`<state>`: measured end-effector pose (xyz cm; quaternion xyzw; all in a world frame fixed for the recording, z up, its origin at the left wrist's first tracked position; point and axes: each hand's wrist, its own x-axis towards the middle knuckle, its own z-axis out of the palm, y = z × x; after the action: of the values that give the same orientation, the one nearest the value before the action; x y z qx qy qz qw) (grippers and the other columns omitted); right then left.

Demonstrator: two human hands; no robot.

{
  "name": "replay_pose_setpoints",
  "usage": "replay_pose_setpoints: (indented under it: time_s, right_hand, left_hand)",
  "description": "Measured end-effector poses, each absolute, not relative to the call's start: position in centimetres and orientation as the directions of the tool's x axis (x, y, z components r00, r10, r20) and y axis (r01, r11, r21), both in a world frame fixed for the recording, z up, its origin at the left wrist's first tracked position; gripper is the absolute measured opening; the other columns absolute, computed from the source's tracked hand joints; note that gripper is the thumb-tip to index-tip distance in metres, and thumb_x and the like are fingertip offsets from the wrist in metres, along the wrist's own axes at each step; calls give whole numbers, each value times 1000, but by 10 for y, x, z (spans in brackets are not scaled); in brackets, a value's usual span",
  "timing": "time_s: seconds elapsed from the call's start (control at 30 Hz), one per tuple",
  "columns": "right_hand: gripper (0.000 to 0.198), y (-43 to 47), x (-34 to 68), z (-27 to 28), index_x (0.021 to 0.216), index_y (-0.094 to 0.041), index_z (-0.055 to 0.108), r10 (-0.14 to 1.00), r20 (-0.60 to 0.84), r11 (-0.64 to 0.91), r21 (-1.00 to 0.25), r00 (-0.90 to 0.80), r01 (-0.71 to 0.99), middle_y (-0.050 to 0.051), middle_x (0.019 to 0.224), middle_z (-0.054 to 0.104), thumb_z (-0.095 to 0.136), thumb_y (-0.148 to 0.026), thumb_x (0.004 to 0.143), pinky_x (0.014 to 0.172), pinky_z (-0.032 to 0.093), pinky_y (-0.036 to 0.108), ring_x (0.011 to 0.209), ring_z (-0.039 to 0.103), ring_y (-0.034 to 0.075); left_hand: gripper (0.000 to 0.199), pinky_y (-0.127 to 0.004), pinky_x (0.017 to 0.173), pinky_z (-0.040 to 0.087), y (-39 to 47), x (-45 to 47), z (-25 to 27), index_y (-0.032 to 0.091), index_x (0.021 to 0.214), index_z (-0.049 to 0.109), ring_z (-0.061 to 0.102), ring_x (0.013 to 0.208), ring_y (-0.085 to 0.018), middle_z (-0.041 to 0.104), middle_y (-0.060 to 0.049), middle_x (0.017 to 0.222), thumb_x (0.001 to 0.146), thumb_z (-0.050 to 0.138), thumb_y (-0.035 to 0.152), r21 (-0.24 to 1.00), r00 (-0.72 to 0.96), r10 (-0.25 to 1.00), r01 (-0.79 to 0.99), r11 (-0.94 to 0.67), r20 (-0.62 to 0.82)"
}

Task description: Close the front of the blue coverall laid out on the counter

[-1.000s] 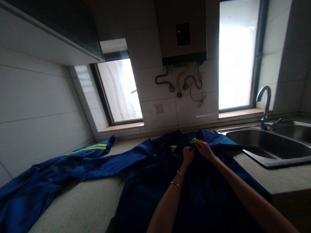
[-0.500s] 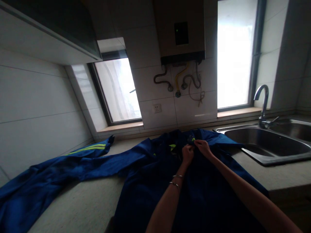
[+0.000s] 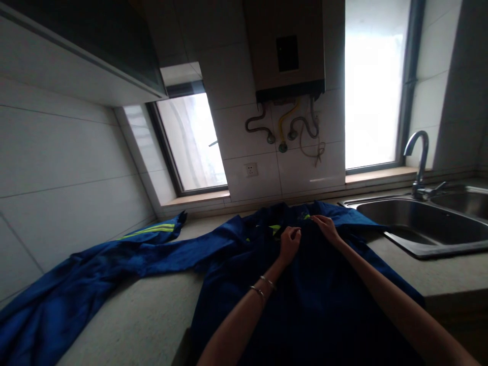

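A dark blue jacket (image 3: 236,284) with yellow-green trim lies spread over the counter in front of me, its collar end toward the wall. My right hand (image 3: 325,227) pinches the jacket's cloth beside a small yellow-green patch near the top. Just left of it, my left hand (image 3: 290,243) is over the jacket front with thumb and fingers closed together; whether cloth or something small is between them is hidden. Two thin bracelets (image 3: 263,287) circle the left wrist. Shadow darkens the lower part of the jacket.
More blue cloth with yellow-green stripes (image 3: 152,230) stretches along the counter (image 3: 125,320) at left. A steel sink (image 3: 423,249) with a faucet (image 3: 419,157) stands at right. On the wall hang a water heater (image 3: 285,46) and hoses; a cabinet (image 3: 87,56) overhangs the upper left.
My left hand has moved slightly left, away from the right hand, leaving a gap between them. The right hand stays by the yellow-green patch. The view has shifted slightly.
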<state>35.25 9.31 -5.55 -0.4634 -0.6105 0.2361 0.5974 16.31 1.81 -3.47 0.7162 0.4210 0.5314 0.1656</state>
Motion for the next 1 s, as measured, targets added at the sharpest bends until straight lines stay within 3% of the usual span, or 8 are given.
replay_pose_setpoints:
  time_s: [0.2,0.33,0.43,0.53,0.63,0.77,0.87,1.0]
  right_hand:
    - [28,73,339,-52,95,-18,67,676,734,565,-570,62,597,8,94,65,47,-31,81,80,45,35,88,58,22]
    - [28,47,324,-39,101,-20,65,568,819,548,-303,-81,780,8,102,60,46,-19,80,90,39,39,100,51,24]
    - [31,41,305,-31,101,-20,65,564,800,590,-217,-205,778,8,101,60,45,-13,78,92,38,37,100,51,22]
    - [35,55,283,-26,103,-18,64,646,716,604,-270,-263,750,8,104,61,43,-9,75,94,39,32,100,54,19]
    - [38,84,264,-20,105,-13,63,791,588,459,-385,-171,801,11,108,62,44,-7,73,91,41,29,103,56,20]
    - [24,119,254,-14,87,-9,68,881,472,279,-433,-49,857,15,86,67,49,-7,72,77,46,28,91,62,24]
    - [12,130,254,-16,77,-10,65,930,367,165,-445,11,880,8,68,66,57,-17,77,64,48,27,71,64,18]
    - [17,130,254,-18,77,-12,65,945,326,124,-435,28,892,3,64,64,57,-27,81,58,49,26,58,61,13]
  left_hand:
    - [25,-26,74,43,7,74,-9,13,80,69,59,77,-16,66,-6,82,83,46,23,476,365,820,679,-559,441]
    - [27,-26,84,41,-5,23,-6,13,99,66,59,91,-20,64,-10,99,79,52,22,278,432,833,801,-531,347]
    - [34,-26,82,42,-13,-1,-12,14,109,62,60,90,-20,65,-10,102,78,51,24,243,429,862,836,-493,271]
    - [28,-24,71,42,-17,-10,-16,15,97,67,61,77,-17,68,-6,90,79,48,26,255,432,878,842,-475,208]
    - [28,-21,58,38,-18,-9,-12,14,79,70,57,62,-14,66,-4,71,81,45,28,282,379,899,857,-430,218]
    - [32,-20,49,28,-22,-4,3,14,64,66,46,50,-10,56,1,53,82,44,28,379,313,923,845,-378,222]
    - [30,-20,46,26,-26,-6,13,14,58,64,40,45,-8,49,3,48,79,47,27,474,312,936,808,-351,161]
    - [24,-20,42,25,-29,-14,24,14,54,63,36,42,-7,47,4,45,72,56,29,563,349,936,765,-313,46]
